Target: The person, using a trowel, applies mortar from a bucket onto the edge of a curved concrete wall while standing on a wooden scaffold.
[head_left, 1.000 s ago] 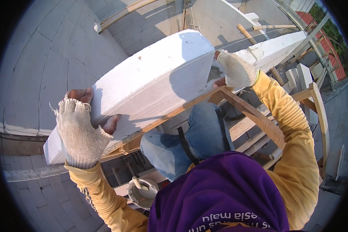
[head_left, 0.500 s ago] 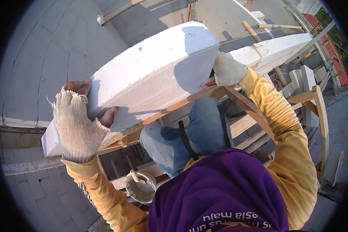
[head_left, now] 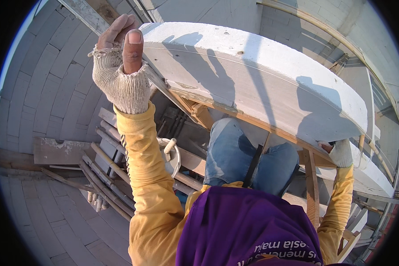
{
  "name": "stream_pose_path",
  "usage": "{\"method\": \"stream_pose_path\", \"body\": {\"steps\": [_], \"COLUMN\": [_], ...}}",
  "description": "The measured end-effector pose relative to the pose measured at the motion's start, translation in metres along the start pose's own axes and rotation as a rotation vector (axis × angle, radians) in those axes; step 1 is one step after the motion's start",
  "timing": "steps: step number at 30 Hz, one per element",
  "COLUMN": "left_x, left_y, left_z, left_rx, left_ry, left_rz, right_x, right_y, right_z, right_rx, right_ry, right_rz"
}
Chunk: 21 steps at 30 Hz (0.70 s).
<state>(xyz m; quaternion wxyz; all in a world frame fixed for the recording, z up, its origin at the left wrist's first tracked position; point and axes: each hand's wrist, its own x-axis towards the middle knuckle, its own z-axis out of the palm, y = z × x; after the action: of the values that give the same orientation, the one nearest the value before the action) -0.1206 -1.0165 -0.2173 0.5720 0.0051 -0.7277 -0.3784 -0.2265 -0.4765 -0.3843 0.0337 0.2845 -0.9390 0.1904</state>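
A long white building block [head_left: 252,82], like lightweight concrete, lies along the top of a wall in front of me. My left hand [head_left: 123,66], in a fingerless knitted glove, is raised beside the block's left end, thumb and fingers stretched out and holding nothing. Its shadow falls on the block's near face. At the block's lower right corner, my right hand [head_left: 341,153] grips the end; the thumb shows in part and the other fingers are hidden. A thin taut string [head_left: 270,71] runs along the block's upper near edge. A wooden strip [head_left: 270,127] borders its underside.
A bucket with a handled tool [head_left: 169,146] sits below, left of my knees. Bamboo poles [head_left: 106,186] and planks lie lower left. A wooden brace [head_left: 311,188] slants down near my right arm. Another white block [head_left: 372,177] continues the row at the right. Grey block walls surround the spot.
My left hand has let go of the block and lifted off its left end. My right hand stays at the right end. The view has swung toward the left.
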Motion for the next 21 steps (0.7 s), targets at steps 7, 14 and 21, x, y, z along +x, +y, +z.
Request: {"method": "stream_pose_path", "body": {"steps": [7, 14, 21], "left_x": [-0.058, -0.143, -0.309], "left_y": [-0.136, -0.163, -0.130], "left_z": [-0.089, -0.078, -0.070], "left_rx": [-0.156, -0.062, 0.175], "left_ry": [0.381, 0.538, 0.231], "left_rz": [-0.537, -0.728, -1.077], "right_x": [0.007, 0.008, 0.009], "right_y": [-0.021, -0.022, 0.009], "right_z": [-0.004, -0.009, -0.010], "right_rx": [0.119, -0.075, -0.213], "right_ry": [0.086, 0.006, -0.013], "right_rz": [0.001, 0.112, -0.040]}}
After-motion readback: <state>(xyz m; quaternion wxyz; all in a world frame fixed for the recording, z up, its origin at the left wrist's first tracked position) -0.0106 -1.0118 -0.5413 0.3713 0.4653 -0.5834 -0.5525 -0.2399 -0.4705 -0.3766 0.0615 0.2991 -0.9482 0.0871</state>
